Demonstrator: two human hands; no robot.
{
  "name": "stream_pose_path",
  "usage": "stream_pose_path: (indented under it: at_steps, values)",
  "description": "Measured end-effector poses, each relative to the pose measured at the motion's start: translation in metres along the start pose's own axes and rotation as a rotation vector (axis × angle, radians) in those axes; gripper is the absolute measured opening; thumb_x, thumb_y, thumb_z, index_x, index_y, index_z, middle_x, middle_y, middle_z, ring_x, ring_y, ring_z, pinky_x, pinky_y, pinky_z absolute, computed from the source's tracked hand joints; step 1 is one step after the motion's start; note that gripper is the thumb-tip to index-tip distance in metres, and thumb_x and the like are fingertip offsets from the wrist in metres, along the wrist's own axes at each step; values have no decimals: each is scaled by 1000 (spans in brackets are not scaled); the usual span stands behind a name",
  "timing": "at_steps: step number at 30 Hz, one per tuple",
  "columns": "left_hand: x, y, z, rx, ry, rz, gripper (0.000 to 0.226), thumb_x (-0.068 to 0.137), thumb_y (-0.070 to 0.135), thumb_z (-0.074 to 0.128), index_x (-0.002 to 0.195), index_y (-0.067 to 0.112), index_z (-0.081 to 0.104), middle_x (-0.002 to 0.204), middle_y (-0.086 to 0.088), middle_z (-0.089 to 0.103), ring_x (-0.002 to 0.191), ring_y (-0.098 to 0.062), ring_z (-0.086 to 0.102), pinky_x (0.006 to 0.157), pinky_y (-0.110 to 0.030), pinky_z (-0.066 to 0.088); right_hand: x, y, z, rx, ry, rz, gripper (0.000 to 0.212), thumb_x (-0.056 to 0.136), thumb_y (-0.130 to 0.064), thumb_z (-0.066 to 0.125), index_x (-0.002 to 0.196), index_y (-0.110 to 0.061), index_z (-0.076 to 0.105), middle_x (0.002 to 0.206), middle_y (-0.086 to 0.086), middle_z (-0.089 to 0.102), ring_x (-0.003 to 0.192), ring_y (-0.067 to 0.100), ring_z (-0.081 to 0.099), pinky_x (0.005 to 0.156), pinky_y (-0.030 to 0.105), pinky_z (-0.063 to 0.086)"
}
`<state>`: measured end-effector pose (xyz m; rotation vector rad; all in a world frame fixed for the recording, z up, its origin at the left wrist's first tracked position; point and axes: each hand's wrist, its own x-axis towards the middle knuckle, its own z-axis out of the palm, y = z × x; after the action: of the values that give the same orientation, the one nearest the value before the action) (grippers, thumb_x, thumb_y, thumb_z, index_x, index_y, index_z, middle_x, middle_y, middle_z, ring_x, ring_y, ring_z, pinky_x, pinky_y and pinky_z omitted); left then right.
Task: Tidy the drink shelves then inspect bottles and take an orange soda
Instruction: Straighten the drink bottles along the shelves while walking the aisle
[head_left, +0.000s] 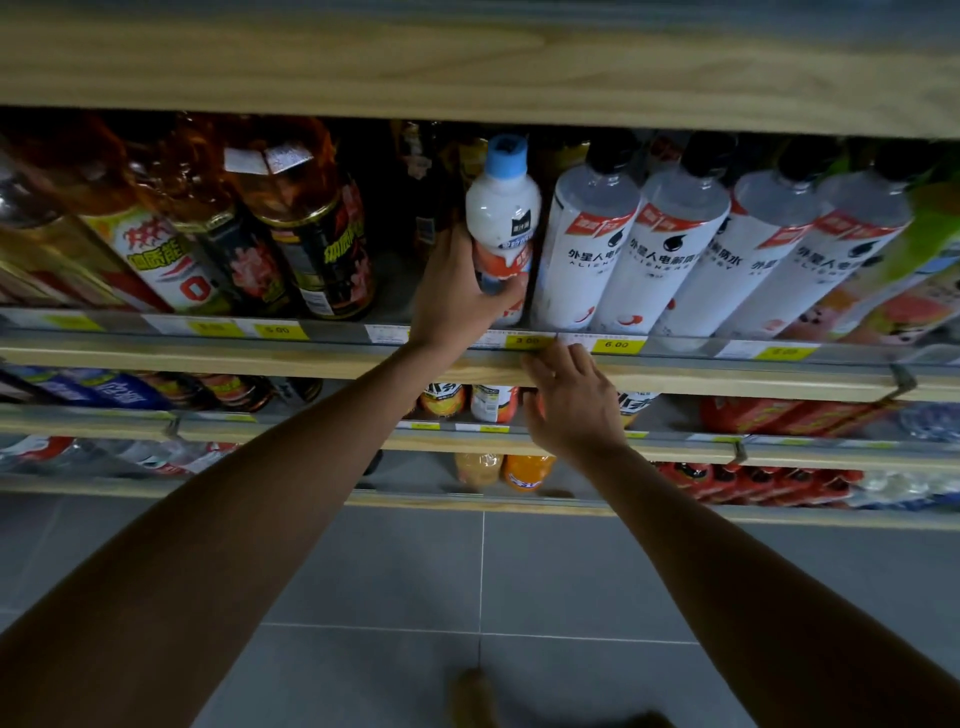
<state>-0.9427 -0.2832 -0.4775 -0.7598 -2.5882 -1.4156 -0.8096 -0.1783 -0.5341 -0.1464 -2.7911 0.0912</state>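
My left hand grips a small white bottle with a light blue cap, standing upright on the upper drink shelf. My right hand rests with its fingertips on the front edge of that shelf, just below a yellow price tag; it holds nothing. Two shelves below, an orange soda bottle stands beside a paler yellow bottle, both partly hidden by the shelf edge above them.
Tall white bottles with black caps stand right of the gripped bottle. Amber tea bottles stand at the left, with a dark gap between. Red bottles fill the lower right shelves. Grey floor tiles lie below.
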Motion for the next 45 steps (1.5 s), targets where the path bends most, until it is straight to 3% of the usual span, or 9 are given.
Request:
stream_pose_path:
  at_steps: [6,10,15,18,25,32,36,39,45]
  values:
    - [-19,-5,-19,-194,-12,-43,67,79,24,74,134,5,41,129,-8,54,119,-15,54,96,-25,49,-1,-2,-1,1,-24,13,35,65,-24,71,98,-13,62,92,7,56,84,25,52,69,31,49]
    - [-30,-9,-33,-144,59,-9,67,77,24,76,131,3,42,129,-10,53,118,-13,53,95,-24,49,3,-1,-8,35,-106,14,37,68,-23,72,103,-13,62,97,7,55,90,25,52,72,33,50]
    - [-46,0,-42,-207,142,-16,68,80,22,74,135,1,39,133,-11,52,123,-19,51,98,-39,49,4,4,-19,129,-256,-3,46,80,-22,64,124,-14,52,118,6,46,109,23,41,91,34,44]
    - [-54,12,-44,-243,175,-39,69,80,21,74,135,1,37,133,-13,50,124,-23,51,99,-44,48,5,8,-30,233,-326,-8,47,83,-17,59,128,-13,49,125,7,44,115,23,40,92,34,42]
    - [-80,43,-33,-86,127,3,70,71,45,70,127,11,46,122,-1,58,110,-13,57,88,-29,52,-30,43,-55,166,-178,66,48,83,-25,60,128,-10,50,129,13,47,119,29,42,99,41,39]
    - [-111,89,41,-27,6,30,65,70,38,78,123,11,49,116,-3,63,100,-12,60,78,-24,52,-79,120,-77,74,-157,173,44,79,-23,60,120,-7,56,123,18,52,114,35,47,97,43,35]
    - [-115,132,95,-5,-49,30,67,65,48,74,118,14,51,108,5,63,91,-9,60,71,-24,50,-109,181,-92,62,-188,235,48,76,-21,61,122,-5,56,124,20,51,116,36,45,99,45,35]
    - [-118,163,135,-2,-72,27,69,62,55,69,116,15,51,106,6,64,91,-13,62,71,-27,51,-133,222,-103,64,-177,283,46,77,-22,60,120,-5,57,125,19,51,115,35,46,99,43,35]
    - [-124,241,244,-23,-139,59,64,67,44,76,118,17,50,109,5,65,95,-15,64,73,-27,53,-181,337,-131,47,-179,329,43,78,-21,60,118,-5,58,120,18,53,109,35,48,96,42,36]
